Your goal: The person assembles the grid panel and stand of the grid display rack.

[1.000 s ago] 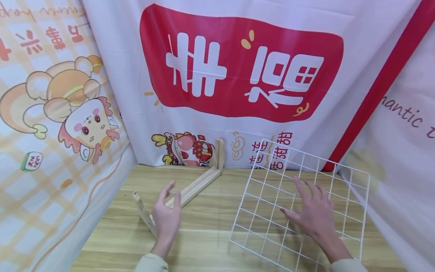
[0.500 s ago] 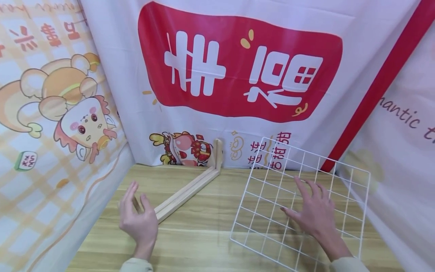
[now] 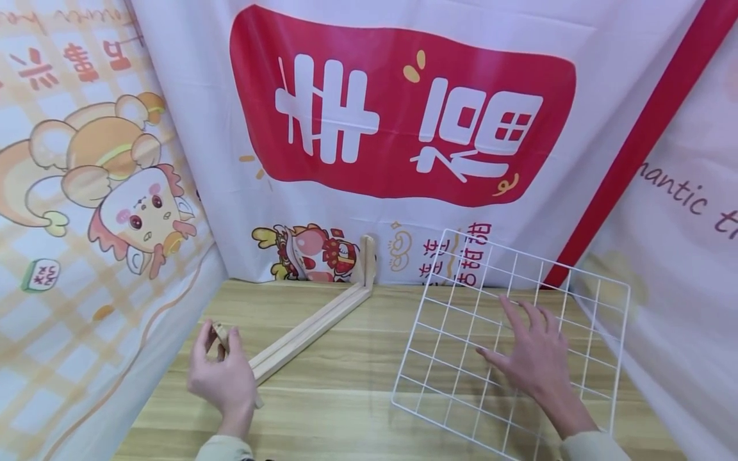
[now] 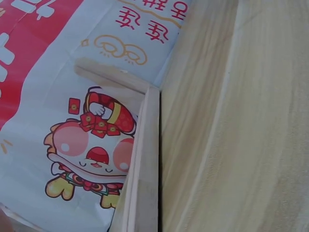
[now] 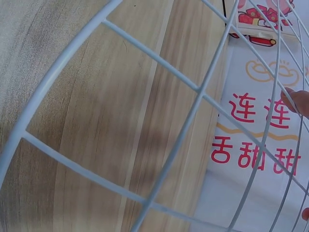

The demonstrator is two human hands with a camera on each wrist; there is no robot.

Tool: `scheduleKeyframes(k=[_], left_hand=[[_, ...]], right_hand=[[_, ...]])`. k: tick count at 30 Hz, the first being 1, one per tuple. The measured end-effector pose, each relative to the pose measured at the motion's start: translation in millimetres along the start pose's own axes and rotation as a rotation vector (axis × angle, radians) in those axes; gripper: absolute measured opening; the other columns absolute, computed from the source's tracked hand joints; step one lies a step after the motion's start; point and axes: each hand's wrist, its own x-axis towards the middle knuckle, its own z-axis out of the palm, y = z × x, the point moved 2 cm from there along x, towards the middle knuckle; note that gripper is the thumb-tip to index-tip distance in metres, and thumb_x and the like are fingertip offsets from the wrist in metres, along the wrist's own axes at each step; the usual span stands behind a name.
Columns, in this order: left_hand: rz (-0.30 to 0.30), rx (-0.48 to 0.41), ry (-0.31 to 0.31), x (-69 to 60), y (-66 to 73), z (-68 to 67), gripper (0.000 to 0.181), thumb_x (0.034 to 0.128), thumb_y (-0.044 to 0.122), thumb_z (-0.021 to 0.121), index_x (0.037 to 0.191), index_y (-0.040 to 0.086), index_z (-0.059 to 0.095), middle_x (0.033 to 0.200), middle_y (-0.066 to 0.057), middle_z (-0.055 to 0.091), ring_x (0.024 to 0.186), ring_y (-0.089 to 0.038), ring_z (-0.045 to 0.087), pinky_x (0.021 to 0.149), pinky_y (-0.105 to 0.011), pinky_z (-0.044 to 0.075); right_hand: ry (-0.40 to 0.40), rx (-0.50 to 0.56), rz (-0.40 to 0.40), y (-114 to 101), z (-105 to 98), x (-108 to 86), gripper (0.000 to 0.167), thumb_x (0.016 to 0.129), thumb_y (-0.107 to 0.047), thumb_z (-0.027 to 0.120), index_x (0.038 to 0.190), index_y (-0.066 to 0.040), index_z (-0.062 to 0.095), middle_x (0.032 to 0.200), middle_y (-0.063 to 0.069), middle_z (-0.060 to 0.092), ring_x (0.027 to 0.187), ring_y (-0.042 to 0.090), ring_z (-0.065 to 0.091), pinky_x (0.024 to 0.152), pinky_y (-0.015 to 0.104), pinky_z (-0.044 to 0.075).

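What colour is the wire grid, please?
The wire grid is white; the head view shows it best.

On the white back cloth [image 3: 340, 205], a red panel [image 3: 398, 121], upper middle, bears a sideways white "福" [image 3: 487, 125]. Lower stand red "连连" [image 5: 260, 108] and "甜甜" [image 5: 268, 158]. The left cloth [image 3: 109, 153] has inverted "万事兴" [image 3: 82, 62]; the right cloth [image 3: 680, 256], at right edge, "mantic t" [image 3: 674, 186].

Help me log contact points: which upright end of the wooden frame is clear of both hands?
The far upright, by the printed cloth; the left hand curls around the near upright.
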Motion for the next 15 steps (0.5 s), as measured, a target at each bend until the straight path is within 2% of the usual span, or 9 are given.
scheduleKeyframes(k=[4, 7, 15], left_hand=[[-0.046, -0.008, -0.025, 3.3, 0.2, 0.0, 0.041, 0.0916, 0.009, 0.082, 0.131, 0.011, 0.074, 0.127, -0.015, 0.078, 0.100, 0.008, 0.066, 0.082, -0.004, 0.057], [-0.053, 0.002, -0.045, 4.4, -0.2, 1.6, 0.040, 0.0924, 0.011, 0.082, 0.132, 0.014, 0.074, 0.126, -0.015, 0.078, 0.097, 0.010, 0.066, 0.081, -0.003, 0.056], [-0.083, -0.063, -0.156, -0.2, 0.6, 14.2, 0.040, 0.0953, 0.010, 0.079, 0.134, 0.012, 0.073, 0.134, -0.014, 0.075, 0.105, 0.006, 0.068, 0.090, -0.008, 0.058]], right_hand=[[0.020, 0.004, -0.008, -0.5, -2.6, 1.1, 0.119, 0.069, -0.061, 0.093, 0.167, -0.028, 0.033, 0.154, 0.028, 0.048, 0.139, 0.059, 0.039, 0.097, 0.089, 0.040], [0.037, 0.005, -0.015, -0.4, -4.3, 2.2, 0.119, 0.068, -0.061, 0.093, 0.167, -0.028, 0.034, 0.154, 0.027, 0.049, 0.139, 0.058, 0.040, 0.098, 0.089, 0.040], [0.079, 0.007, -0.034, -1.3, -7.9, 7.8, 0.120, 0.066, -0.061, 0.094, 0.166, -0.029, 0.035, 0.154, 0.024, 0.050, 0.139, 0.055, 0.041, 0.099, 0.086, 0.041]])
